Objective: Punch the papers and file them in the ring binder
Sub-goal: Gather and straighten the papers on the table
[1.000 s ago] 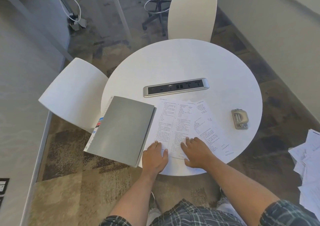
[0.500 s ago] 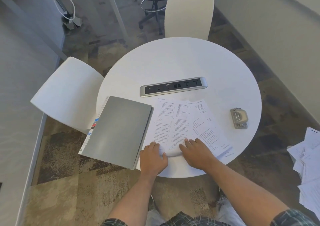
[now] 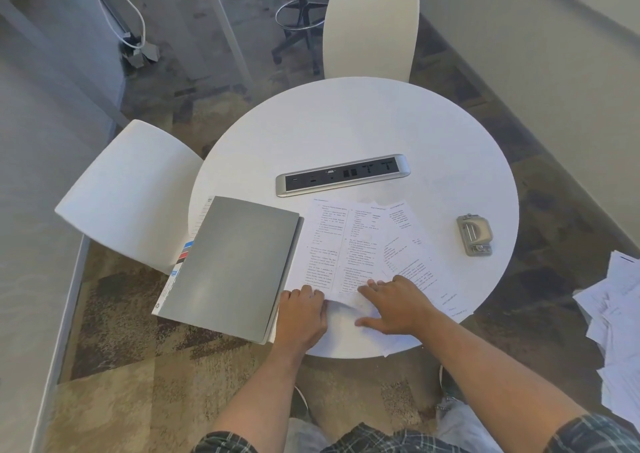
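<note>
At the desk's (image 3: 346, 123) near edge, both hands lay on the printed papers (image 3: 349, 244): the left hand (image 3: 304, 314) with fingers together, the right hand (image 3: 394, 303) with fingers spread flat. The closed grey ring binder (image 3: 232, 265) overhung the left edge; the hole punch (image 3: 474, 234) sat near the right edge. The print was unreadable.

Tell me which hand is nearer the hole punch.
Right. The right hand rests on the papers, below and left of the hole punch with bare table between. The left hand lies farther left, beside the grey binder.
</note>
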Action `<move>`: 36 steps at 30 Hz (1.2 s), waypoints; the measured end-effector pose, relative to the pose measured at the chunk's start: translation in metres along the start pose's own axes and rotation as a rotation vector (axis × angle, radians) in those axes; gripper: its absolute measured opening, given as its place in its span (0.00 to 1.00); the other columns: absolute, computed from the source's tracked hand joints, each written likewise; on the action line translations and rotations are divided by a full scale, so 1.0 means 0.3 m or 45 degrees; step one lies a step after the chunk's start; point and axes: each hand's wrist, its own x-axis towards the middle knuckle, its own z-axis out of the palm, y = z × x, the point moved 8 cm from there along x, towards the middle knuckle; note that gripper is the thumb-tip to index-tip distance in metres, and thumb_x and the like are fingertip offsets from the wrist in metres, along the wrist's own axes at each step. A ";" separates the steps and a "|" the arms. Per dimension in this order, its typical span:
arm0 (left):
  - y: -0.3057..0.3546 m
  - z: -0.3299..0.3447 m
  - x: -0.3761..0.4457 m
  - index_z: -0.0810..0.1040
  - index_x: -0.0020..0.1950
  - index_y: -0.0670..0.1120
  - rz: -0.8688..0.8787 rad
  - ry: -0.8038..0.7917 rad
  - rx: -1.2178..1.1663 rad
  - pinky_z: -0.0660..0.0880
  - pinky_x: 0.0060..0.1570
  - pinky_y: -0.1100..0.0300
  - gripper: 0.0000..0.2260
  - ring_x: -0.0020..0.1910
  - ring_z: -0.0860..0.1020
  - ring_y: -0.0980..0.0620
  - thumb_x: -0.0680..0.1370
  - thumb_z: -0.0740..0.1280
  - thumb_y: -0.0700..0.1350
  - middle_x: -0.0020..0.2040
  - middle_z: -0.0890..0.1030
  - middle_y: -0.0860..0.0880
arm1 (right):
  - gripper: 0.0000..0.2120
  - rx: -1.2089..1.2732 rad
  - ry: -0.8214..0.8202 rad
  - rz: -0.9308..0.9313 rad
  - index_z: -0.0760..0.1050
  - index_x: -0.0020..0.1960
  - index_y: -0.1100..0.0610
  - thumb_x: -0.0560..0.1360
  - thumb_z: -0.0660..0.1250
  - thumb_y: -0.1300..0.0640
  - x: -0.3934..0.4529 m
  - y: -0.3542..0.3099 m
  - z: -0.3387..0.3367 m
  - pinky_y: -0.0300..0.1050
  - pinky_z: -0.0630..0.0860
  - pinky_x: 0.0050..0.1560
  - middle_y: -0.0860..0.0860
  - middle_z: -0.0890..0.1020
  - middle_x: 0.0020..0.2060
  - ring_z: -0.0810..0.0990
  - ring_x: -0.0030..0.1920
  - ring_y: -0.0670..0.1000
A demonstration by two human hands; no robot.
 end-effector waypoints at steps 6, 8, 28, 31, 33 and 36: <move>0.014 -0.017 0.003 0.84 0.51 0.49 0.005 0.027 0.007 0.72 0.55 0.46 0.13 0.48 0.82 0.46 0.82 0.61 0.52 0.54 0.85 0.49 | 0.20 0.032 0.067 0.006 0.75 0.70 0.50 0.85 0.53 0.45 -0.014 0.003 -0.042 0.47 0.79 0.46 0.47 0.84 0.55 0.84 0.45 0.52; 0.024 -0.026 0.003 0.84 0.55 0.51 -0.008 -0.017 -0.030 0.69 0.60 0.45 0.16 0.57 0.81 0.46 0.83 0.58 0.55 0.61 0.83 0.48 | 0.17 0.029 0.179 0.060 0.78 0.68 0.49 0.84 0.56 0.53 -0.026 0.017 -0.077 0.44 0.74 0.42 0.45 0.85 0.53 0.83 0.44 0.52; -0.035 -0.038 0.039 0.72 0.72 0.37 -1.353 -0.328 -2.226 0.81 0.45 0.50 0.20 0.49 0.83 0.42 0.82 0.69 0.44 0.55 0.83 0.40 | 0.11 1.997 0.434 0.658 0.86 0.46 0.61 0.69 0.66 0.67 -0.158 0.343 -0.132 0.43 0.77 0.56 0.51 0.89 0.52 0.85 0.56 0.51; -0.072 -0.006 0.021 0.67 0.75 0.41 -1.351 -0.260 -2.003 0.78 0.59 0.44 0.24 0.60 0.80 0.38 0.80 0.67 0.31 0.65 0.79 0.37 | 0.17 1.706 0.317 0.734 0.82 0.57 0.50 0.72 0.69 0.65 -0.171 0.344 -0.109 0.36 0.78 0.46 0.44 0.84 0.59 0.86 0.48 0.48; -0.085 -0.005 0.015 0.69 0.73 0.44 -1.312 -0.230 -1.841 0.78 0.59 0.45 0.22 0.62 0.80 0.39 0.80 0.67 0.32 0.65 0.80 0.38 | 0.20 1.343 0.300 0.887 0.77 0.66 0.47 0.77 0.68 0.63 -0.189 0.373 -0.086 0.41 0.80 0.50 0.43 0.80 0.64 0.85 0.50 0.46; -0.093 -0.010 0.009 0.69 0.72 0.46 -1.184 -0.237 -1.568 0.78 0.55 0.49 0.21 0.59 0.80 0.43 0.80 0.67 0.35 0.62 0.81 0.41 | 0.21 0.881 0.211 1.084 0.74 0.71 0.53 0.79 0.69 0.53 -0.207 0.404 -0.065 0.51 0.79 0.59 0.50 0.76 0.68 0.80 0.61 0.53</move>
